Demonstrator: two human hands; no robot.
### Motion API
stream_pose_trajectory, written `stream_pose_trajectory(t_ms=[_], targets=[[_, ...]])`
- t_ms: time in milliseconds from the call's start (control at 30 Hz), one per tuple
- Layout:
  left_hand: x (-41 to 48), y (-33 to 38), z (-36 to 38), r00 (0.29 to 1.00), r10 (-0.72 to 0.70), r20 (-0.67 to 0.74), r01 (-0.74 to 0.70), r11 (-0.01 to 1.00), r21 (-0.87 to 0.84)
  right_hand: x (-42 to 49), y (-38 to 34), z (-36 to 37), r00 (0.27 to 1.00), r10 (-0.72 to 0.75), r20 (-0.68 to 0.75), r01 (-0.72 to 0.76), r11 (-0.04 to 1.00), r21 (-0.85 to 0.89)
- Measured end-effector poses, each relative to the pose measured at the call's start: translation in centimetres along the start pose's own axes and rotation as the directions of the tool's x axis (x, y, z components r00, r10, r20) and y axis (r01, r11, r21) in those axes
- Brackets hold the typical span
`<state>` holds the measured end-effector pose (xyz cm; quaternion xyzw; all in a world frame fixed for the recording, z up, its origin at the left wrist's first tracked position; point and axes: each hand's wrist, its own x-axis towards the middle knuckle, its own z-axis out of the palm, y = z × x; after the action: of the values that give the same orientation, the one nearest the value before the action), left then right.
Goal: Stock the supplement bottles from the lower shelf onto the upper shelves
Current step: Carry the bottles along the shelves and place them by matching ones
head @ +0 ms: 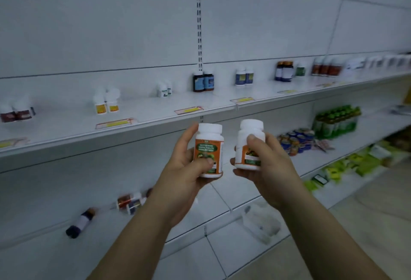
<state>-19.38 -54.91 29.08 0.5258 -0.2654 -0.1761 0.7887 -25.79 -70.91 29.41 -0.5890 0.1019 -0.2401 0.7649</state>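
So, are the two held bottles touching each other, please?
Apart; the head view shows a clear gap between the left-hand bottle and the right-hand bottle.

Two white supplement bottles with white caps and orange-and-green labels are held upright, side by side, just below the front edge of the upper shelf. The left bottle, gripped by the left hand, shows its label. The right bottle, in the right hand, is turned partly away. On that shelf, yellow-labelled white bottles and blue-labelled dark bottles stand in pairs. Below it, a dark bottle lies on its side on the lower shelf.
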Motion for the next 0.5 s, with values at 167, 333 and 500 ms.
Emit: stream_pose_trajectory(t_ms=[167, 333, 500], targets=[[7.8, -4.6, 10.8, 0.978, -0.099, 0.184, 0.094, 0.995, 0.036, 3.0, -4.5, -13.1, 0.974, -0.088, -0.208, 0.072, 0.994, -0.085], [14.5, -8.4, 22.4, 0.932, -0.103, 0.348, 0.069, 0.992, 0.107, 5.5, -8.9, -24.0, 0.931, -0.203, -0.304, 0.128, 0.96, -0.25], [19.9, -11.1, 29.8, 0.896, -0.146, 0.42, 0.126, 0.989, 0.075, 9.0, -11.3, -31.2, 0.894, -0.241, -0.377, 0.142, 0.952, -0.271]])
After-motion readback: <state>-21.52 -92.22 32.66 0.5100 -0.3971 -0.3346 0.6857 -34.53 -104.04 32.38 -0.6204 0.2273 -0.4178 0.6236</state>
